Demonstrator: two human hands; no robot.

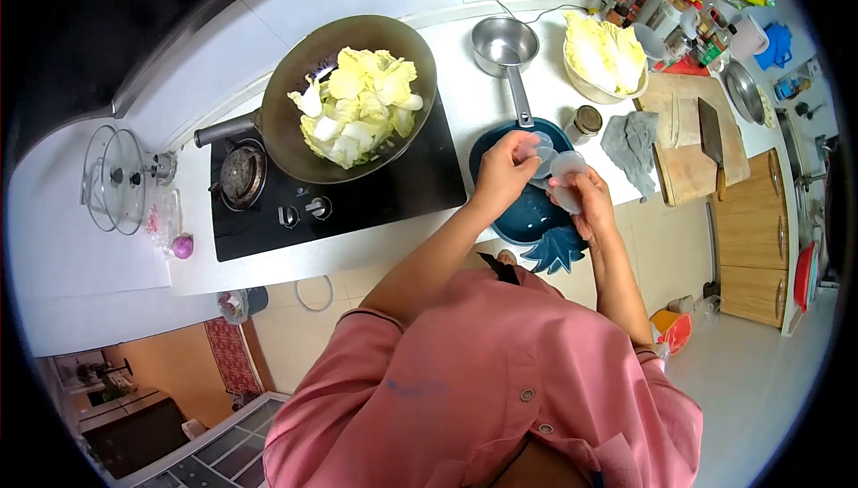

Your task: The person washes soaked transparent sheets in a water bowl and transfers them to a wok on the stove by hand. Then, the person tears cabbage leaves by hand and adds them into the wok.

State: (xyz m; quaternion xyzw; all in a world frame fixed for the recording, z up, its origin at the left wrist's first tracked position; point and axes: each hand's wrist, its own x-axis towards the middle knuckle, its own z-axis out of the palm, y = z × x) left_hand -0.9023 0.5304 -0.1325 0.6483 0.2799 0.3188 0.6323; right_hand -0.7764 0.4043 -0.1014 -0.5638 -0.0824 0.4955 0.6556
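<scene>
Thin, round, translucent whitish discs are in both my hands, above a dark blue pineapple-shaped dish (509, 224). My left hand (502, 173) pinches one or more discs (542, 159) at its fingertips. Closed around a few more discs (567, 180) is my right hand (588, 204), just to the right. What the discs are made of, I cannot tell. Left of my hands, a wok (286, 113) sits on the black stove (375, 211) with cut cabbage (366, 104) inside.
A steel saucepan (505, 46) stands behind the dish, beside a bowl of cabbage leaves (606, 54). To the right are a small jar (585, 122), a grey cloth (631, 144) and a cutting board (688, 171) bearing a cleaver (710, 130). Glass lids (116, 180) stand far left near an onion (182, 246).
</scene>
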